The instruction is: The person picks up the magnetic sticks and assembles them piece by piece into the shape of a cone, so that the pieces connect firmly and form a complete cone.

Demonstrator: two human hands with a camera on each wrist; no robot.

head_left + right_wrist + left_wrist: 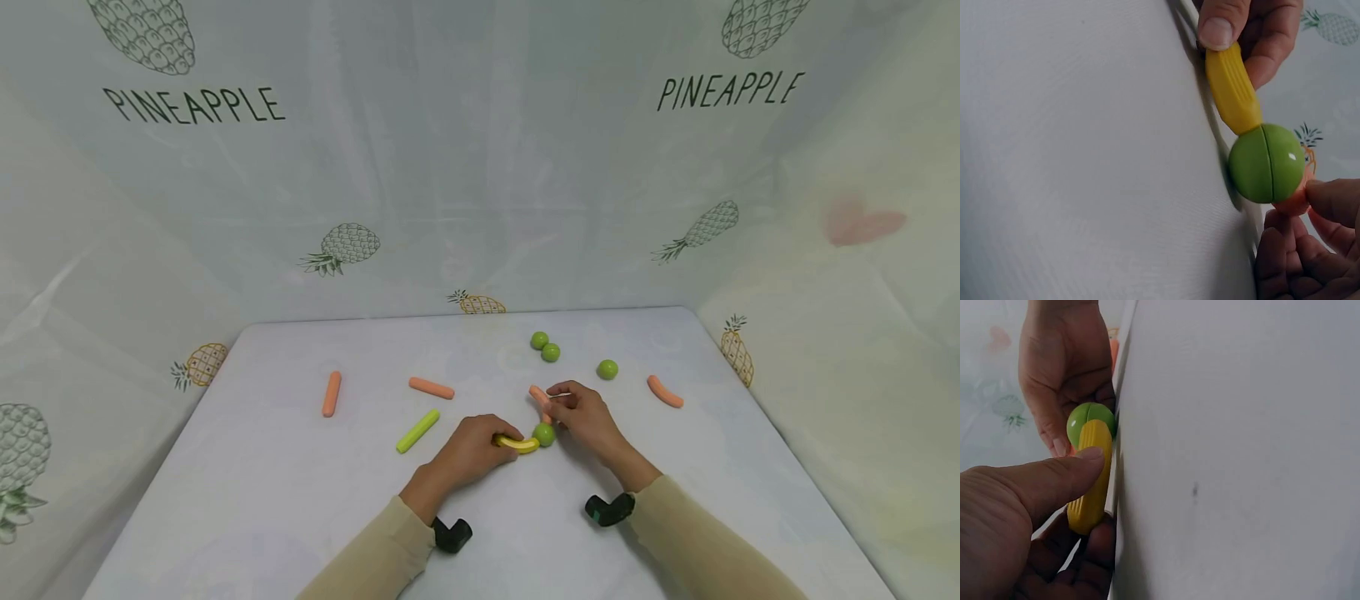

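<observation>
My left hand [474,450] pinches a yellow curved piece [527,447] with ridges along its side, thumb on top in the left wrist view. One end of that piece meets a green ball [1267,164] with a seam round its middle. On the ball's other side, an orange rod-like piece [537,395] is between the thumb and fingers of my right hand [588,421]. The ball and yellow piece touch in both wrist views; whether they are fastened, I cannot tell. In the right wrist view, fingers and ball hide most of the orange piece.
Orange rods [332,394] lie at the left and centre-left, near a lime-green rod [417,431]. Farther back are two green balls [551,352] side by side and a single green ball [607,369]. A curved orange piece [664,392] lies at the right of the white table [247,467].
</observation>
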